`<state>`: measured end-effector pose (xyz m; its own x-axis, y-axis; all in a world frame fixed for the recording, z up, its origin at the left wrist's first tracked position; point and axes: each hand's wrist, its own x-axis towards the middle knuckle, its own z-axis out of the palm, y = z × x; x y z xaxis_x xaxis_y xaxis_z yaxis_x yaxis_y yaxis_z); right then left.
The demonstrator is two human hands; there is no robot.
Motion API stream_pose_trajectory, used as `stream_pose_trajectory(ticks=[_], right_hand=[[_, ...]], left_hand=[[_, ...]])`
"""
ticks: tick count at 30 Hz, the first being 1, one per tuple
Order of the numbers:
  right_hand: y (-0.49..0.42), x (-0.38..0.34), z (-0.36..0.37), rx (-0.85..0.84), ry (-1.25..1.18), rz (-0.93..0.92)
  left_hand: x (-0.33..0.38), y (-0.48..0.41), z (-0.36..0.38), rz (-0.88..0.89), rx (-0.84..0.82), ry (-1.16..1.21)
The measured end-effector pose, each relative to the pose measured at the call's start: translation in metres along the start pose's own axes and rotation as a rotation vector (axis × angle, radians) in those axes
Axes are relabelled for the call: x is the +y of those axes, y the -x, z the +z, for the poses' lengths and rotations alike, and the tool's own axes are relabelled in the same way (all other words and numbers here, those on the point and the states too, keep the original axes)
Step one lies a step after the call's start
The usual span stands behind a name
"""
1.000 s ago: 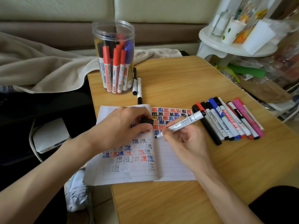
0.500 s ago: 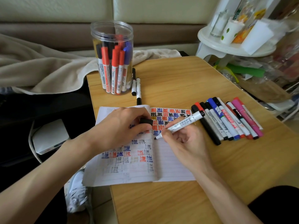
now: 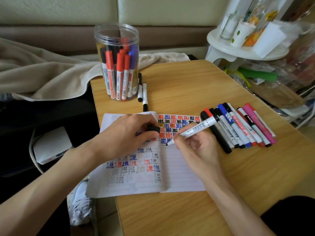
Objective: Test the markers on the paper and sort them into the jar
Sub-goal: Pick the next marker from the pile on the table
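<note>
On wooden table (image 3: 187, 86), right hand (image 3: 196, 147) pinches marker (image 3: 196, 129) against paper (image 3: 180, 169); left hand (image 3: 126, 133) pinches cap (image 3: 153, 128).

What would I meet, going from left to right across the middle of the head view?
White box → left hand with a black cap → right hand holding a marker → row of markers.
</note>
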<state>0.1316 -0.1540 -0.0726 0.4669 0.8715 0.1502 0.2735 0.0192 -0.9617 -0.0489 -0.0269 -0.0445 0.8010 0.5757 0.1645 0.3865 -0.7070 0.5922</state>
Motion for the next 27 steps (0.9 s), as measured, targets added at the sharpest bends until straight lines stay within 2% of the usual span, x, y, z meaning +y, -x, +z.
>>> stream_pose_trajectory(ticks=[12, 27], right_hand=[[-0.0018, 0.0049, 0.0013, -0.063, 0.04, -0.051], [-0.0013, 0.0045, 0.001, -0.041, 0.001, -0.033]], left_hand=[[-0.0008, 0.0, -0.0002, 0.005, -0.009, 0.006], [-0.0001, -0.0006, -0.0006, -0.002, -0.012, -0.006]])
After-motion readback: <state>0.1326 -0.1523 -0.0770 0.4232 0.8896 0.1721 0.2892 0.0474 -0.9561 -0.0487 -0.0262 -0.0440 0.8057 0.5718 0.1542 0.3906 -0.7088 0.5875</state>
